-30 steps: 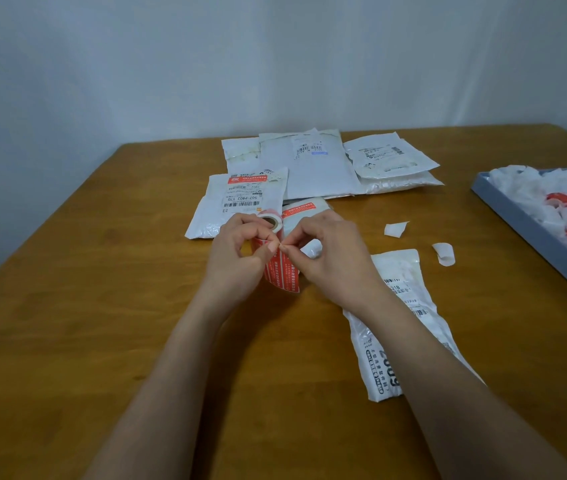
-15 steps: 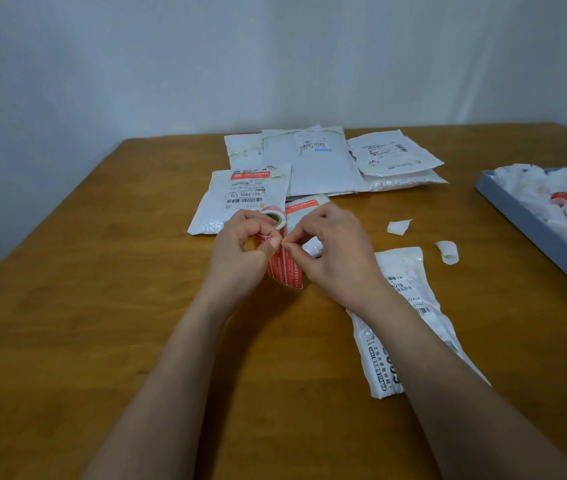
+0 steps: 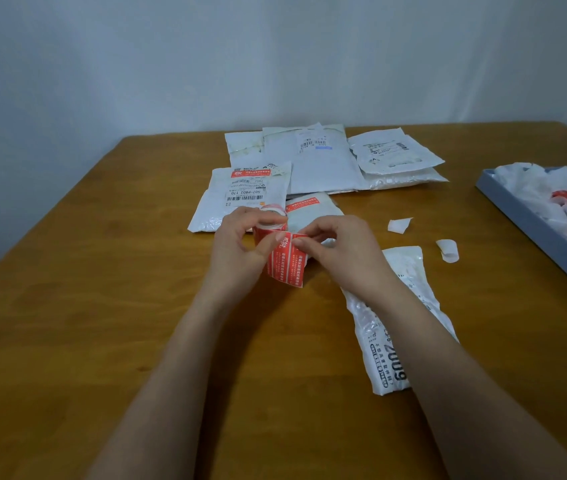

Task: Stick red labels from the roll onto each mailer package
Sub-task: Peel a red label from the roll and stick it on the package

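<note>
Head view, looking down over both forearms onto a wooden table (image 3: 84,341); left hand (image 3: 240,251) is curling its fingers round the roll of red labels (image 3: 270,221), holding it just above the table, with the thumb pressing on the loose strip; right hand (image 3: 339,254) is pinching the upper edge of the red label strip (image 3: 287,266) between thumb and forefinger, the other fingers lying bent beside them; the strip is hanging down from the roll between the two hands, its white print facing the camera. One white mailer package (image 3: 394,320) is lying under the right forearm, bearing no red label on its visible part; a labelled mailer (image 3: 244,195) is lying just beyond the left hand, with a second labelled mailer (image 3: 313,211) beside it, partly hidden by the hands; a pile of further mailers (image 3: 323,161) is sitting at the far edge. Two scraps of white backing paper (image 3: 399,225) are lying to the right of the hands; a grey tray (image 3: 531,230) at the right edge is holding crumpled white and red paper.
</note>
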`<state>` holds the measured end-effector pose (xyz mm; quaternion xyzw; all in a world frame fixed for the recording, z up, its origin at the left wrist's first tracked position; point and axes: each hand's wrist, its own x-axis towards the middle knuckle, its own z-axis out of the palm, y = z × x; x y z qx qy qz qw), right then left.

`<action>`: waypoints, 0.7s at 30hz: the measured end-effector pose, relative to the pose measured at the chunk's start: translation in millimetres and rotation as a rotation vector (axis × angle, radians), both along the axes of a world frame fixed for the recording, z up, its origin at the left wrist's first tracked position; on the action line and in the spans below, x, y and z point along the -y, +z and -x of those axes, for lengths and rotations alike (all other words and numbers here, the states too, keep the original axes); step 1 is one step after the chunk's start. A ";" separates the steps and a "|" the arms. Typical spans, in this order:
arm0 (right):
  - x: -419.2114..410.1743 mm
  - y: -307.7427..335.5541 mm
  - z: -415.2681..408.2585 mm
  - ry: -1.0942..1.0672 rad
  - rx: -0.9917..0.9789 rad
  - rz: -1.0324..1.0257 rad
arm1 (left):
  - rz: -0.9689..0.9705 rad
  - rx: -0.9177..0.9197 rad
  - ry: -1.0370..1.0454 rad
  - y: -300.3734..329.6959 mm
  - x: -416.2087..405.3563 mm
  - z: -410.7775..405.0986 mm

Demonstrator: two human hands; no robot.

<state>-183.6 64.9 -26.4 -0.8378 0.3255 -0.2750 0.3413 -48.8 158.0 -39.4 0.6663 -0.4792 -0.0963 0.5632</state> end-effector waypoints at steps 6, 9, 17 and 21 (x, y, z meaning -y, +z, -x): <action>4.3 -4.2 -0.3 -0.042 0.034 -0.142 | -0.073 0.088 0.023 -1.8 2.0 1.2; 4.5 -5.2 -1.1 -0.047 0.031 -0.186 | -0.043 0.066 0.022 -3.4 3.3 -0.9; 5.7 -6.4 -2.0 -0.045 0.033 -0.287 | -0.074 0.028 0.025 -2.7 4.9 -1.0; 5.2 -5.2 -2.6 -0.047 0.032 -0.309 | -0.071 0.037 0.026 -2.8 5.3 -0.7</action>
